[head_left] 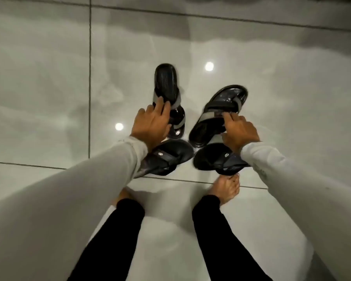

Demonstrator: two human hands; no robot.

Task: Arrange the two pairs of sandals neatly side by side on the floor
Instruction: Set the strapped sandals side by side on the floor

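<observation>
Two glossy black sandals with grey straps lie on the pale tiled floor [49, 78]. The left grey-strapped sandal [166, 82] points straight away from me; my left hand [150, 123] grips its straps. The right grey-strapped sandal [221, 106] is angled to the upper right; my right hand [238, 131] holds its strap. Nearer to me lie two plain black sandals with a small metal stud each: one sandal [166, 159] partly under my left sleeve, the other sandal [215, 159] under my right wrist. They splay outward.
My bare feet [225, 188] and black trouser legs stand just behind the nearer pair. Dark grout lines cross the glossy tiles, and two ceiling lights reflect in them. Open floor lies on all sides of the sandals.
</observation>
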